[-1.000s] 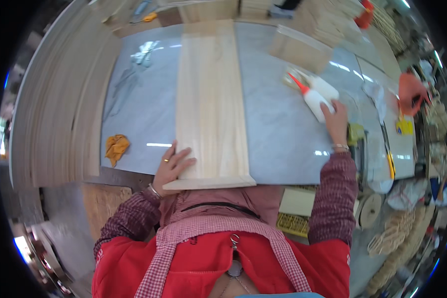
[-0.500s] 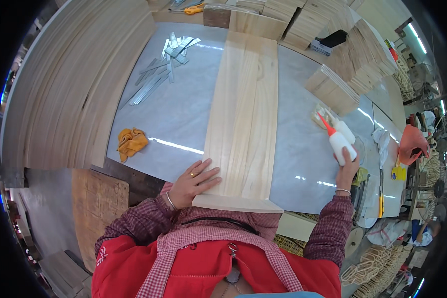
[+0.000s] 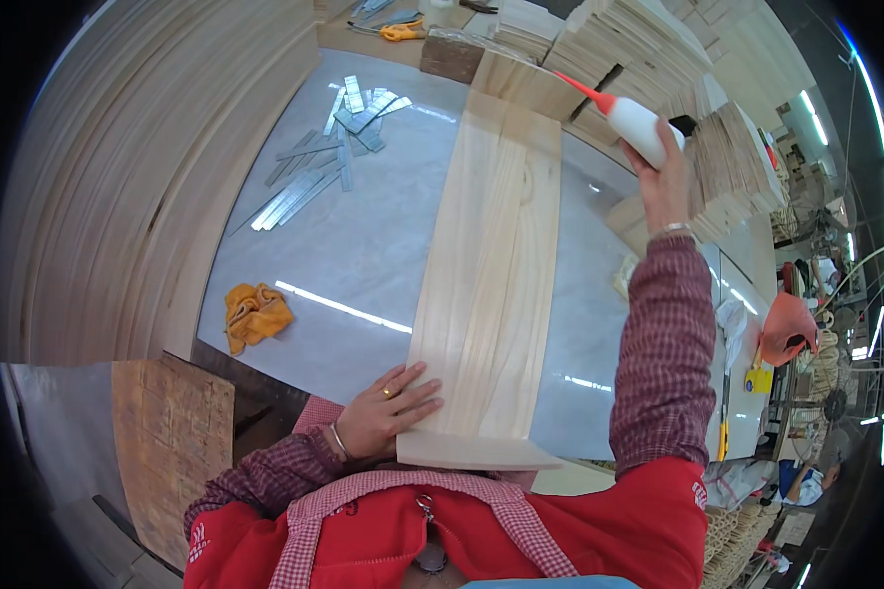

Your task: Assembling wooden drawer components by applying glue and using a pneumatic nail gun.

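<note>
A long pale wooden board [image 3: 486, 285] lies lengthwise across the table in front of me. A narrow wooden strip [image 3: 467, 452] crosses its near end, and an upright wooden piece [image 3: 521, 83] stands at its far end. My left hand [image 3: 383, 412] rests flat on the board's near left edge, fingers stretched out. With my right arm reaching forward, my right hand [image 3: 663, 177] grips a white glue bottle [image 3: 638, 126] with a red pointed nozzle. The bottle is tilted in the air, its tip toward the upright piece; whether it touches cannot be told.
Loose metal strips [image 3: 309, 187] and a crumpled orange cloth [image 3: 256, 316] lie left of the board. A tall stack of panels [image 3: 157, 177] lines the left side. Wooden block stacks [image 3: 737, 157] stand far right. Orange-handled scissors [image 3: 401, 31] lie at the back.
My right hand has carried the glue bottle from the table's right side forward to the board's far end. The left hand stays on the board. The view has shifted slightly.
</note>
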### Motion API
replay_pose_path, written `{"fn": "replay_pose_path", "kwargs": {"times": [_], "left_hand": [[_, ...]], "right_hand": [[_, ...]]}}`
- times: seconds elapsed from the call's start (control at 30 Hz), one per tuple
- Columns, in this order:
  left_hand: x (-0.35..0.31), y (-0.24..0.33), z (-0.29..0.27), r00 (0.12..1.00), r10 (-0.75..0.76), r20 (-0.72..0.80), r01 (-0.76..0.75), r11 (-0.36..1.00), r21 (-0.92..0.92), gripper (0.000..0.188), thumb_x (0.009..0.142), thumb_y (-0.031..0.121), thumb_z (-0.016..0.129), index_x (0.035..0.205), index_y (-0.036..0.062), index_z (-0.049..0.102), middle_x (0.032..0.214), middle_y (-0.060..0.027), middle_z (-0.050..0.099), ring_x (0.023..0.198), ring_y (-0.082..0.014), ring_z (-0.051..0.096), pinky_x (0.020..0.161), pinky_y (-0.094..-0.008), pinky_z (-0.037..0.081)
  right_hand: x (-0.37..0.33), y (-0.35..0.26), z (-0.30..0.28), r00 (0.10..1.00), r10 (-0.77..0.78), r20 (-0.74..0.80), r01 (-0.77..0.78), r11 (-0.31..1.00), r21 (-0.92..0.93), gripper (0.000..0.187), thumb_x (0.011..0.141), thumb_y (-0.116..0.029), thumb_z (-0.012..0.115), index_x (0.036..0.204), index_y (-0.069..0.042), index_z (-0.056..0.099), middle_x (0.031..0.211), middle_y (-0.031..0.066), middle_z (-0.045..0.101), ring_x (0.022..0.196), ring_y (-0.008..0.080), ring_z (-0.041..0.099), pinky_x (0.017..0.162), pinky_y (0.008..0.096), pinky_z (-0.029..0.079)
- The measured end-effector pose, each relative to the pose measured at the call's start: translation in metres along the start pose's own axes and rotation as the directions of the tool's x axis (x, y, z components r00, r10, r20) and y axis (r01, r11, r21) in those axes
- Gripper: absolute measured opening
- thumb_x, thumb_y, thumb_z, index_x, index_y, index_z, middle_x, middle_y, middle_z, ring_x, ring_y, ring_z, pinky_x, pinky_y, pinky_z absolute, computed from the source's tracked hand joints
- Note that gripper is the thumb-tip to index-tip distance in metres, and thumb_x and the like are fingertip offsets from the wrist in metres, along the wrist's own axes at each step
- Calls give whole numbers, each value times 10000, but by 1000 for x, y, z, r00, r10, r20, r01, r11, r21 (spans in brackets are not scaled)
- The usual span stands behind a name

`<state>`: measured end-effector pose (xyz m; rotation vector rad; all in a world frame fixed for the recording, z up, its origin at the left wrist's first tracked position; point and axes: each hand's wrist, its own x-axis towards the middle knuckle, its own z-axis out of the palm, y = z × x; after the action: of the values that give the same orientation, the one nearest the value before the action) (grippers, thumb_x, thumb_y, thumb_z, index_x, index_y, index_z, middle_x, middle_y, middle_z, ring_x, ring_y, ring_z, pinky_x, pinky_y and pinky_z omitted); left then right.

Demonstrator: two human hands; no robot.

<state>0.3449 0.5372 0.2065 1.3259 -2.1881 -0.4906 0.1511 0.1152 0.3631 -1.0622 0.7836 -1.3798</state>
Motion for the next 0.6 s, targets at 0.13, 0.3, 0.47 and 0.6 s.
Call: {"fn": "replay_pose_path", "kwargs": {"times": [0.13, 0.3, 0.47, 0.6], "left_hand": [[0, 1, 1, 1000, -14, 1, 14, 999, -38, 543, 795, 210, 613, 1307, 96, 475, 1411, -76, 422, 1361, -333, 303, 1131, -467, 253], [1, -1, 0, 1000, -16, 7, 16, 999, -52, 509, 820, 179, 582, 1309, 93, 472, 1415, -77, 418, 1359, -330, 308, 1132, -462, 259], [3, 0, -2, 999, -33, 15, 34, 997, -74, 483, 835, 160, 566, 1306, 103, 478, 1417, -74, 418, 1361, -321, 308, 1130, -458, 268], [3, 1, -3, 998, -58, 17, 60, 994, -90, 454, 847, 145, 564, 1296, 131, 501, 1419, -61, 425, 1365, -312, 308, 1123, -456, 284]], "right_hand": [[43, 35, 41, 999, 40, 3, -40, 999, 28, 559, 761, -157, 750, 1147, 90, 429, 1102, 231, 522, 978, 355, 596, 779, 418, 581], [75, 66, 70, 999, 21, -34, -22, 1000, -22, 574, 758, -138, 753, 1145, 104, 406, 1117, 239, 511, 952, 363, 607, 742, 402, 594], [91, 82, 80, 999, 29, -27, -31, 997, -71, 612, 745, -127, 760, 1154, 74, 352, 1083, 218, 506, 903, 341, 627, 639, 352, 614], [95, 89, 87, 999, 20, -48, -24, 996, -91, 622, 745, -138, 762, 1161, 72, 350, 1096, 221, 496, 889, 339, 634, 618, 344, 615]]}}
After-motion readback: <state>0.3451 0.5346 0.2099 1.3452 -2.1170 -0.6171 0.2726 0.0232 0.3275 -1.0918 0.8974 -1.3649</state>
